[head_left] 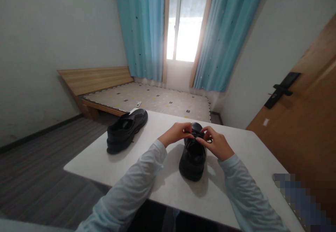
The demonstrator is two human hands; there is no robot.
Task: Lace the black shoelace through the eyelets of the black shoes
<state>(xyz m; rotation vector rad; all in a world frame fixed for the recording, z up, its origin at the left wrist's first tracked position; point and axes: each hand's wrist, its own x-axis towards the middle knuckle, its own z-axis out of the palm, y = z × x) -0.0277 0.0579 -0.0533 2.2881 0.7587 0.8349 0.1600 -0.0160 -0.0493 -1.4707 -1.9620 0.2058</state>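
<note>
A black lace-up shoe (193, 162) stands on the white table in front of me, its heel toward me and its toe pointing away. Over the lacing, my left hand (178, 133) pinches the black shoelace from the left side. From the right, my right hand (215, 142) has thumb and fingers closed on the shoelace too, with a dark loop showing by its fingers. The fingertips of both hands nearly meet above the tongue and partly hide the laces. Farther left, a second black shoe (126, 130) rests on the table, untouched.
The white table (154, 120) has a near edge close to my body. Beyond it is a bed (157, 97) with a patterned mattress and a small white remote (138, 104) on it. A wooden door (301, 120) stands at the right; blue curtains (144, 32) frame the window.
</note>
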